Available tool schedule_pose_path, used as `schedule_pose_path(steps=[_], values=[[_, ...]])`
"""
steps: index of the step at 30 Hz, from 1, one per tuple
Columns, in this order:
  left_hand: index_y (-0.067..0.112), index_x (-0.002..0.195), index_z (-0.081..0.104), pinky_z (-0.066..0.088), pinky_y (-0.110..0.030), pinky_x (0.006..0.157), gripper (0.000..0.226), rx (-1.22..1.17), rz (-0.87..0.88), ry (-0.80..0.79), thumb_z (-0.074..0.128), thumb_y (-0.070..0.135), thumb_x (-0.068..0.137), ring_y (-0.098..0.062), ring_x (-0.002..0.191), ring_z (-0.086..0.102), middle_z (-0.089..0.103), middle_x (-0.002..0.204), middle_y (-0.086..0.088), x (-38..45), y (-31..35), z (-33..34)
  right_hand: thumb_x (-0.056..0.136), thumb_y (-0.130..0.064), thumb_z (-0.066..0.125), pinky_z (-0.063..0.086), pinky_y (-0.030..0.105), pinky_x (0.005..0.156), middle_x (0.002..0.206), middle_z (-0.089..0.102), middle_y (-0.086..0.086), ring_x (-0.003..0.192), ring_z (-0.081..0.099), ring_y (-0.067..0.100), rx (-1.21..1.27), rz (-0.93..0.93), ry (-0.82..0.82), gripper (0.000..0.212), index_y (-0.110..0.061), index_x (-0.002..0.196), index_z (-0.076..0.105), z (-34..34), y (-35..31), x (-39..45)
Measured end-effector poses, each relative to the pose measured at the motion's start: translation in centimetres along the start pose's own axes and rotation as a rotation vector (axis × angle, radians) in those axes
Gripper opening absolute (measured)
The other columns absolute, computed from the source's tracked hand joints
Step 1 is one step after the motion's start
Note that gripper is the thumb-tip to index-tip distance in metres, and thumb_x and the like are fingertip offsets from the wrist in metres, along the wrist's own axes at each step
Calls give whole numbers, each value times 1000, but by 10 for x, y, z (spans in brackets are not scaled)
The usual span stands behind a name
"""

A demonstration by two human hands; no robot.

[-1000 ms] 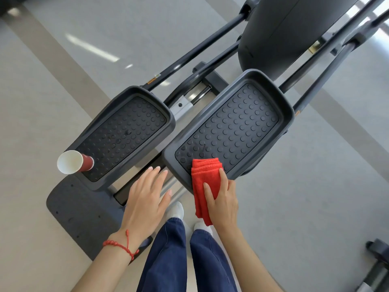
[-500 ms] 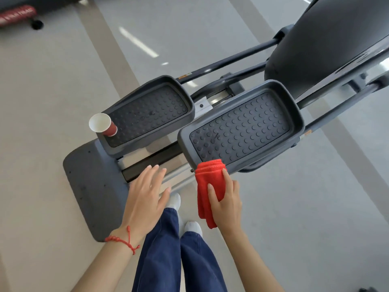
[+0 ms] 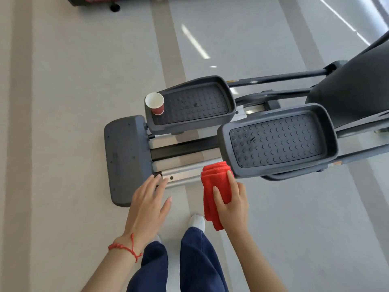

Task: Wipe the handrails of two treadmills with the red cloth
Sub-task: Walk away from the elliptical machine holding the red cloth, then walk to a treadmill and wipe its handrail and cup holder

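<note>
My right hand [image 3: 231, 204] grips a folded red cloth [image 3: 212, 184], thumb on top, in the air just in front of the near grey foot pedal [image 3: 277, 142] of an exercise machine. My left hand [image 3: 147, 204] is held out flat with straight fingers and holds nothing, above the machine's grey rear base [image 3: 124, 159]. No handrail is in view.
A red paper cup [image 3: 155, 104] stands on the back end of the far pedal [image 3: 193, 104]. Silver rails [image 3: 185, 172] run between base and pedals. Dark arms and a black housing [image 3: 353, 91] lie to the right. Another machine's base [image 3: 94, 1] is at the top. My legs and feet are below.
The view has swung left and pulled back from the pedals. The cloth has come off the near pedal's edge and is now held clear of it. Both hands kept their shape.
</note>
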State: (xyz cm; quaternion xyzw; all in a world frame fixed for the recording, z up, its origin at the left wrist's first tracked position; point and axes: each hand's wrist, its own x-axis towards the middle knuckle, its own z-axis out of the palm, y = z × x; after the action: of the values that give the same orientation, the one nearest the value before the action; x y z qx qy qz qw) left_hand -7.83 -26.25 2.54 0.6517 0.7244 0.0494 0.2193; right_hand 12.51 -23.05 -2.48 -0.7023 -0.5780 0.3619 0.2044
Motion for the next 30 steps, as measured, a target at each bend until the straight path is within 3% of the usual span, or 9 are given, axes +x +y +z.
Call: schedule_pose_path(steps=[5, 8, 15, 20, 24, 28, 30], values=[[1, 121, 57, 45, -49, 91, 46, -6, -83, 16, 71, 14, 79, -37, 118, 52, 58, 124, -20, -23, -31, -12, 88, -42, 53, 36, 16, 69, 112, 39, -10, 89, 46, 9, -16, -72, -55, 56, -33, 139, 31, 23, -29, -10], [1, 119, 59, 46, -49, 89, 45, 3, -125, 41, 72, 14, 78, -38, 115, 54, 59, 123, -20, -40, -57, -20, 88, -44, 52, 40, 23, 71, 110, 37, -12, 89, 46, 8, -19, -110, -102, 55, -36, 138, 29, 42, -50, -19], [11, 138, 38, 28, -37, 108, 48, -58, -240, 57, 46, 29, 94, -26, 136, 29, 37, 146, -10, -85, -139, -42, 87, -45, 52, 40, 22, 71, 110, 38, -13, 89, 46, 8, -38, -193, -152, 55, -38, 137, 30, 103, -105, -59], [7, 134, 45, 33, -42, 104, 46, -89, -292, 64, 53, 24, 92, -31, 132, 36, 44, 140, -15, -133, -210, -65, 85, -48, 52, 31, 5, 62, 108, 41, -13, 81, 47, 0, -45, -247, -179, 55, -36, 136, 34, 164, -155, -107], [8, 135, 43, 32, -42, 105, 47, -85, -343, 65, 52, 25, 93, -30, 133, 34, 43, 142, -14, -177, -275, -91, 85, -47, 52, 33, 9, 63, 106, 45, -7, 83, 50, 7, -16, -259, -200, 56, -33, 137, 35, 220, -200, -146], [5, 130, 49, 38, -46, 101, 45, -85, -431, 115, 57, 22, 90, -33, 129, 41, 50, 135, -17, -216, -337, -119, 81, -57, 45, 34, 8, 61, 104, 42, -9, 83, 47, -5, 14, -285, -265, 63, -33, 138, 33, 271, -247, -179], [4, 129, 50, 39, -46, 100, 44, -90, -472, 133, 56, 24, 90, -33, 127, 43, 51, 134, -17, -230, -361, -130, 83, -52, 49, 33, 9, 61, 105, 41, -10, 84, 46, -6, 6, -304, -306, 59, -35, 138, 32, 293, -269, -190]])
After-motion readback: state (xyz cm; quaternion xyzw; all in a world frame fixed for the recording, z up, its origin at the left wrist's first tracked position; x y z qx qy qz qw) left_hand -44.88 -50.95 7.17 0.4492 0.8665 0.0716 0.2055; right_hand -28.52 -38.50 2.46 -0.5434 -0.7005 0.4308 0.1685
